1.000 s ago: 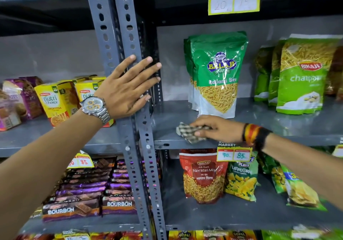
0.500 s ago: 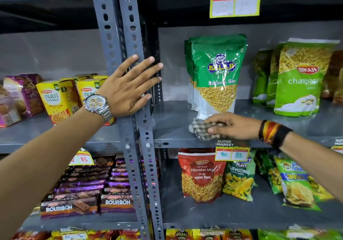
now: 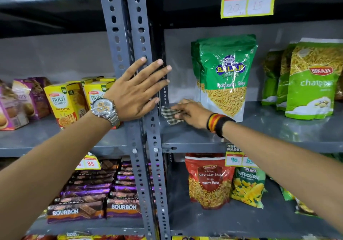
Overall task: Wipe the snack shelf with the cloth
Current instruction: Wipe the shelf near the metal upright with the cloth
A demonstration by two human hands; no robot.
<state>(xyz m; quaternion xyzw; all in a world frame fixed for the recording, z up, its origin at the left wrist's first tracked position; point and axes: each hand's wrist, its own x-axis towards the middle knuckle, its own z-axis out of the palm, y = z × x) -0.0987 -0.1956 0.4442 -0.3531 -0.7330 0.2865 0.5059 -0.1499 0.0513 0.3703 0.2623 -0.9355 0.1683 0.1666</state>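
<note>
The grey metal snack shelf runs across the middle right. My right hand presses a small checked cloth flat on the shelf's left end, close to the upright post and just left of the green Balaji sev bag. My left hand, with a steel watch on the wrist, lies flat with spread fingers against the slotted grey upright post; it holds nothing.
Light green Bikaji bags stand further right on the same shelf. Yellow biscuit boxes fill the left bay. Below sit a red Navratan Mix bag, a yellow puffcorn bag and Bourbon packs. Price tags hang from the shelf edges.
My right hand has slid the cloth leftward and deeper along the shelf, from in front of the sev bag toward the post. My left hand stays on the post.
</note>
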